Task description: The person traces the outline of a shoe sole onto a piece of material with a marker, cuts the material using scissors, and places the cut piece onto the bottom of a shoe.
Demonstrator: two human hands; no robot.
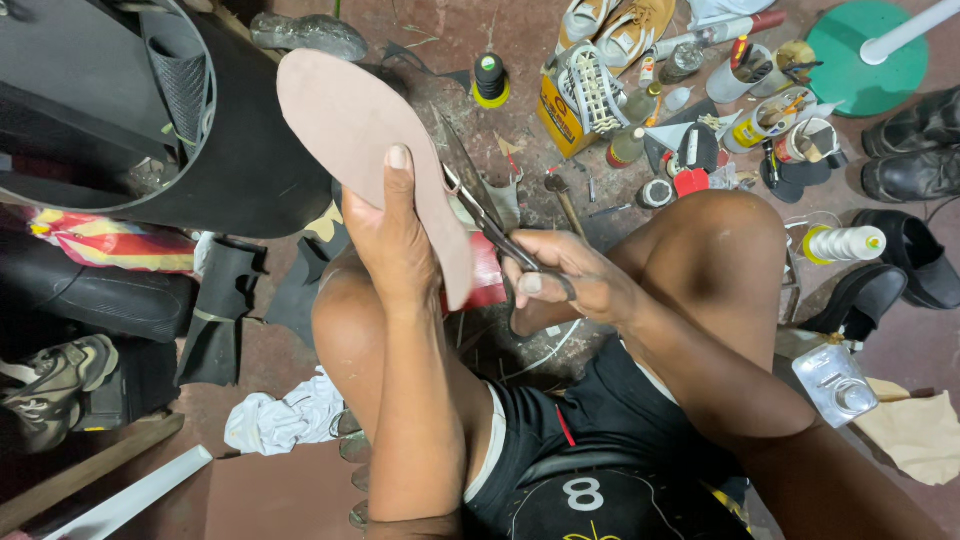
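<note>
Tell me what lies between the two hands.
In the head view, the scissors and the sole's edge lie between the left hand and right hand.

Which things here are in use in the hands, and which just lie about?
In use:
pink insole, in left hand
scissors, in right hand

Lying about:
thread spool
hammer
black shoes
white rag

The left hand grips a pink sole-shaped sheet at frame centre, thumb across its face. The right hand holds scissors, blades meeting the sheet's right edge; blade opening is hard to judge. A black thread spool stands on the floor at upper centre. Black shoes lie at the right edge.
</note>
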